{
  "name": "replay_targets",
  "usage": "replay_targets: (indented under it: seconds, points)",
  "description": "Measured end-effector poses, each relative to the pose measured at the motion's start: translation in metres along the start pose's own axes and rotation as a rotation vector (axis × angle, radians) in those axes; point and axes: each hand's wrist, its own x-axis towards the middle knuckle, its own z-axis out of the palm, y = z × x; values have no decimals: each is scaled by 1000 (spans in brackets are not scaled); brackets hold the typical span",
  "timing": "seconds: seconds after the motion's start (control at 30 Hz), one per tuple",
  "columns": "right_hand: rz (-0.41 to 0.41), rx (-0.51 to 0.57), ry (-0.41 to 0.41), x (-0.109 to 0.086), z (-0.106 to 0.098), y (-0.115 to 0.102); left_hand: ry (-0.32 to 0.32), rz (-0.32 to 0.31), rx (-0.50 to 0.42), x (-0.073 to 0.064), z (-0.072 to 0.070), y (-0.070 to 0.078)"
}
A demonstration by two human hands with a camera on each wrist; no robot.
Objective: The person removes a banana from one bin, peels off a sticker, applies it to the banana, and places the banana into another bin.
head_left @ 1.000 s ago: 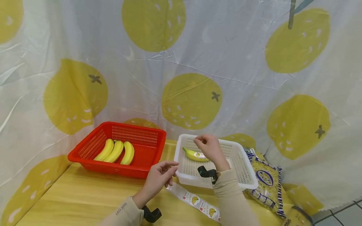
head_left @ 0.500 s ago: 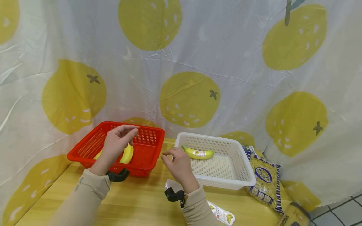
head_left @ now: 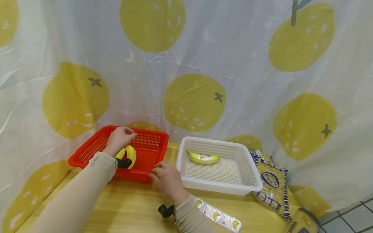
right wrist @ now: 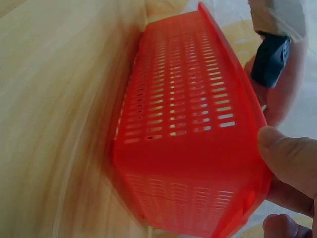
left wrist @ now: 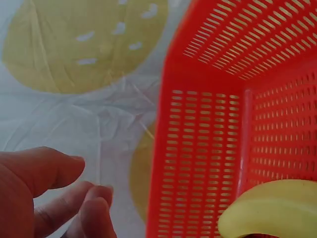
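Note:
My left hand [head_left: 120, 139] hovers over the back left of the red basket [head_left: 132, 175], its fingers loosely bent with nothing between them. In the left wrist view, thumb and fingertips stand apart beside the basket wall. Yellow bananas [head_left: 131, 156] lie in this basket, partly hidden by the left wrist. At the basket's front right corner, my right hand [head_left: 169, 181] pinches the rim. The right wrist view has the thumb [right wrist: 277, 144] against the rim, with the other fingers behind it. A banana [head_left: 190, 156] bearing a white label [head_left: 205, 158] lies in the white basket [head_left: 218, 187].
A strip of banana stickers [head_left: 217, 215] lies on the wooden table [head_left: 131, 207], partly under the right sleeve. Right of the white basket lies a bag of yellow food [head_left: 272, 184], with a spaghetti pack [head_left: 303, 221] nearer the front. A lemon-print curtain [head_left: 140, 87] hangs behind.
Both hands have moved left, away from the white basket. The left hand has come over the red basket, and the right hand has reached its front right corner.

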Motion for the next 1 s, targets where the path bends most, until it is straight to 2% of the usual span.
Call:
replay_targets:
  seconds: [0.13, 0.2, 0.3, 0.43, 0.57, 0.77, 1.0]
  points:
    - [14, -20, -1, 0, 1, -2, -74, -114, 129, 8, 9, -7]
    - [19, -21, 1, 0, 0, -3, -123, -151, 179, 8, 13, -9]
    - [20, -17, 3, 0, -1, -3, -196, -184, 218, 7, 18, -12]
    - [25, -1, 5, 0, -2, -2, -266, -206, 212, 4, 21, -15]
    - [48, 15, -3, -1, 0, -1, -297, -204, 206, 6, 25, -20]
    - [59, 26, -5, -2, 2, -1, -307, -176, 214, 5, 29, -27]
    - [79, 48, -13, -2, 3, 1, -350, -158, 245, 14, 40, -28]
